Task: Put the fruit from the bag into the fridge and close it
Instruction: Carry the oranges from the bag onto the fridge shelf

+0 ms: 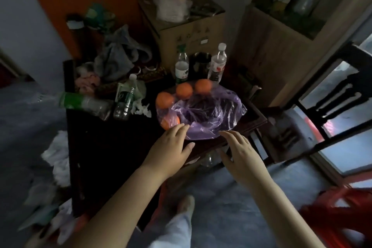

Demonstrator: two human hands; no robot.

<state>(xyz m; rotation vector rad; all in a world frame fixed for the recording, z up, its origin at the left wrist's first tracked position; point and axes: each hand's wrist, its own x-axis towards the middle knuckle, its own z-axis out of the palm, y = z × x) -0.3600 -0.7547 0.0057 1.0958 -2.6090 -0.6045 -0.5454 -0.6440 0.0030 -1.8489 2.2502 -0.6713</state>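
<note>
The head view shows the task at its very beginning, as far as one can judge. The purple plastic bag (205, 115) lies on the dark table (112, 147), near the front right corner, and the fruit is with it. Three oranges (184, 90) sit in a row at the far left rim of the bag. A fourth orange (170, 122) shows through the thin plastic at the near left side. It is not clear whether the three are under the film or just outside the mouth of the bag. No fridge appears in this view, so the carrying, the placing and the closing of the door are probably all left to do.

The left hand (169, 149) reaches forward with fingers almost straight, the tips just beside the fourth orange, and it holds nothing. The right hand (241, 153) is spread and relaxed at the near edge of the bag, also with nothing in it. It cannot be told whether either hand touches the plastic.

The bag is thin, wrinkled and half transparent, and it lies collapsed low on the table. The oranges look round, smooth and bright. Behind the bag stand plastic bottles (217, 64).
</note>
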